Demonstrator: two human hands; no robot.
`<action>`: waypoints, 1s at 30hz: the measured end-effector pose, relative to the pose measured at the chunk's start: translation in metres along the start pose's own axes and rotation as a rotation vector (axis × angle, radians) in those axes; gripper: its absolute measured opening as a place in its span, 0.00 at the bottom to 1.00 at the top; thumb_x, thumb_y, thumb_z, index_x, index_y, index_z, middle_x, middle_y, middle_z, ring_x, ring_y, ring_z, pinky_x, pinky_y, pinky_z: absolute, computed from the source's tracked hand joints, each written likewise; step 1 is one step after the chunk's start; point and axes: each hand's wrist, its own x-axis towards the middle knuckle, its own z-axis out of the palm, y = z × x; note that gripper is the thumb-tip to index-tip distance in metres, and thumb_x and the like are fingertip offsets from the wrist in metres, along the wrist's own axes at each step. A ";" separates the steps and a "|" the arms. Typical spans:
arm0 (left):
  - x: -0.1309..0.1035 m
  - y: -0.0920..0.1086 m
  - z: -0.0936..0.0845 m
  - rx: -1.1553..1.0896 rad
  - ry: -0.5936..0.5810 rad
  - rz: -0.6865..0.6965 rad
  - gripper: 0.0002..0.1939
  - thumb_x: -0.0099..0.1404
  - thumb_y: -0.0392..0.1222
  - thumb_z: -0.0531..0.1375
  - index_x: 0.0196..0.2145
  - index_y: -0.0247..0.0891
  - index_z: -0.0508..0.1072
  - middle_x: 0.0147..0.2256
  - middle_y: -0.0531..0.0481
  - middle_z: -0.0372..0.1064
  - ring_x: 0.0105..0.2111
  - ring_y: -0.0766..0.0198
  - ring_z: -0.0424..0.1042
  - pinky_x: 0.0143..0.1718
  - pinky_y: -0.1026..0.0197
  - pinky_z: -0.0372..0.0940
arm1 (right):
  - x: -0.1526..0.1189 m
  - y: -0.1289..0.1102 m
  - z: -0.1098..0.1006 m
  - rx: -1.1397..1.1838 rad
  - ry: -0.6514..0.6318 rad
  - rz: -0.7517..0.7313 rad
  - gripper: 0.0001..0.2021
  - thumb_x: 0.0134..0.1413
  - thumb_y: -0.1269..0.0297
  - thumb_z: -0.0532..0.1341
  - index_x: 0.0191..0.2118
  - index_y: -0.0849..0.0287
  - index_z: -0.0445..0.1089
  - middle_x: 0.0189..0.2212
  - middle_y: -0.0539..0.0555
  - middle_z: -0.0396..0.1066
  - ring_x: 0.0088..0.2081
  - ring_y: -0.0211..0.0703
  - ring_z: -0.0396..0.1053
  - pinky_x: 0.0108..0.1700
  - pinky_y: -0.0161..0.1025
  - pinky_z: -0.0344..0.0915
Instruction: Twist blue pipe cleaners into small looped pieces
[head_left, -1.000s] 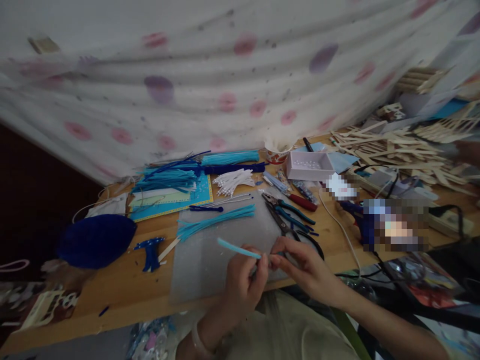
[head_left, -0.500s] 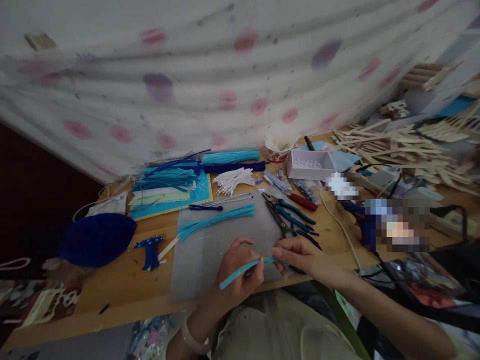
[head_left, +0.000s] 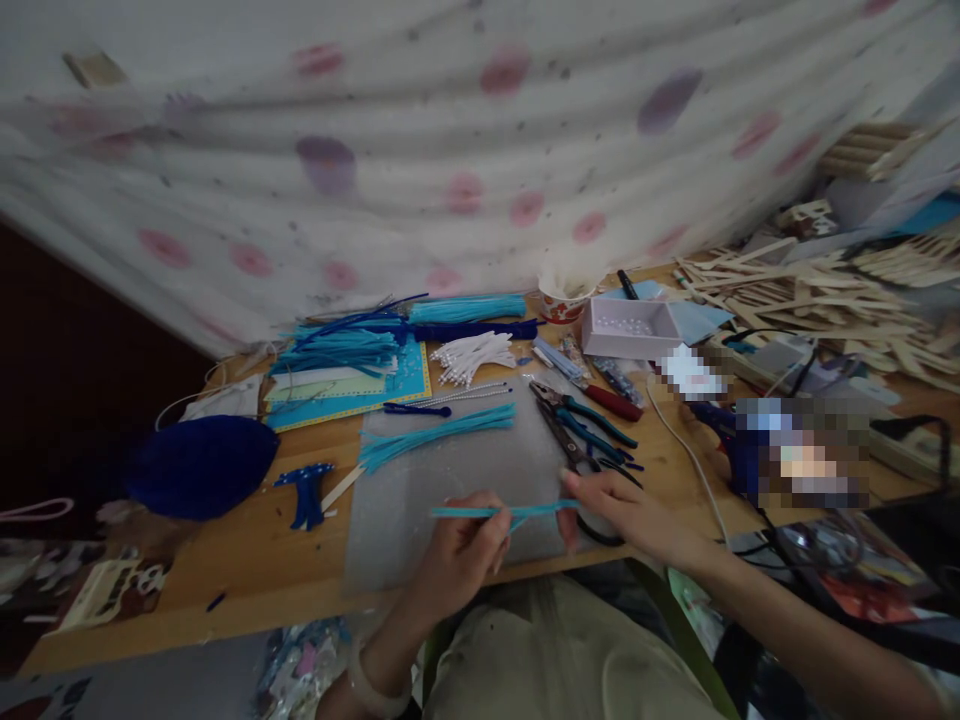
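Observation:
Light-blue pipe cleaners (head_left: 536, 510) stretch between my two hands above the front of the grey mat (head_left: 405, 540). My left hand (head_left: 469, 545) pinches them near the middle, with one end sticking out to the left. Closed on their right end is my right hand (head_left: 611, 510), beside the black-handled scissors (head_left: 592, 465). Behind the hands, a bundle of light-blue pipe cleaners (head_left: 442, 435) lies on the mat. Pliers (head_left: 585, 410) with blue handles rest next to the scissors. How many strands I hold is unclear.
A dark-blue fuzzy mound (head_left: 202, 465) and a blue T-shaped piece (head_left: 305, 492) lie left. White stems (head_left: 476, 355), a white box of beads (head_left: 630, 330) and a paper cup (head_left: 566, 300) stand behind. A glue gun (head_left: 727, 440) with a cord and wooden sticks (head_left: 840, 300) are right.
My hands have moved slightly apart, pulling the pipe cleaners straighter and more level. The left end now points sideways rather than down toward me. The view has shifted a little.

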 end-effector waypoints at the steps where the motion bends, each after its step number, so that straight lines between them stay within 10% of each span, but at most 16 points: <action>1: -0.002 0.001 -0.001 0.102 -0.003 0.098 0.18 0.67 0.46 0.52 0.21 0.41 0.62 0.17 0.57 0.56 0.20 0.68 0.57 0.30 0.62 0.61 | 0.001 0.003 0.003 0.157 -0.079 0.107 0.31 0.67 0.47 0.44 0.21 0.61 0.70 0.17 0.50 0.69 0.22 0.37 0.67 0.31 0.36 0.64; 4: -0.007 0.001 -0.003 0.241 -0.020 0.253 0.19 0.67 0.42 0.52 0.19 0.40 0.60 0.18 0.57 0.56 0.23 0.67 0.58 0.46 0.55 0.62 | 0.003 0.010 0.008 0.397 -0.194 0.191 0.26 0.59 0.42 0.55 0.23 0.62 0.69 0.19 0.49 0.69 0.20 0.35 0.66 0.28 0.34 0.63; 6: -0.009 -0.002 -0.003 0.136 -0.010 0.121 0.18 0.67 0.44 0.52 0.20 0.40 0.61 0.18 0.57 0.56 0.21 0.68 0.57 0.36 0.60 0.63 | 0.002 0.010 0.006 0.297 -0.161 0.089 0.23 0.56 0.44 0.60 0.25 0.62 0.70 0.21 0.50 0.71 0.22 0.36 0.68 0.28 0.34 0.65; 9: -0.009 -0.004 -0.002 -0.201 0.019 -0.204 0.17 0.63 0.49 0.53 0.20 0.40 0.60 0.14 0.60 0.52 0.15 0.71 0.52 0.21 0.65 0.55 | -0.003 0.003 -0.005 -0.220 -0.002 -0.339 0.12 0.61 0.56 0.60 0.35 0.60 0.74 0.29 0.53 0.76 0.34 0.42 0.72 0.41 0.43 0.69; 14: -0.005 -0.001 -0.007 -0.503 -0.090 -0.407 0.21 0.60 0.53 0.55 0.16 0.43 0.52 0.11 0.66 0.38 0.12 0.75 0.41 0.32 0.56 0.66 | -0.012 -0.002 -0.021 -0.835 0.240 -0.863 0.12 0.60 0.74 0.60 0.45 0.51 0.72 0.42 0.51 0.79 0.46 0.45 0.72 0.58 0.54 0.61; 18: -0.005 -0.003 -0.005 -0.365 0.104 -0.203 0.21 0.61 0.54 0.55 0.18 0.42 0.57 0.13 0.62 0.46 0.15 0.71 0.48 0.32 0.59 0.64 | -0.008 0.002 -0.005 -0.185 0.367 -0.250 0.14 0.62 0.60 0.59 0.52 0.54 0.68 0.42 0.57 0.77 0.45 0.47 0.74 0.48 0.47 0.71; 22: -0.006 -0.003 -0.003 0.113 0.068 0.152 0.18 0.67 0.49 0.51 0.20 0.42 0.57 0.16 0.58 0.54 0.18 0.67 0.55 0.39 0.55 0.65 | 0.004 0.009 0.019 0.727 -0.110 0.389 0.32 0.60 0.37 0.45 0.36 0.62 0.73 0.25 0.57 0.76 0.23 0.40 0.73 0.24 0.35 0.72; 30: 0.002 0.002 -0.018 0.792 -0.121 0.778 0.14 0.62 0.27 0.51 0.22 0.41 0.61 0.19 0.60 0.56 0.21 0.67 0.55 0.49 0.53 0.62 | 0.017 0.022 0.006 1.105 -0.549 0.519 0.26 0.57 0.47 0.53 0.15 0.59 0.60 0.04 0.46 0.55 0.04 0.30 0.46 0.05 0.27 0.47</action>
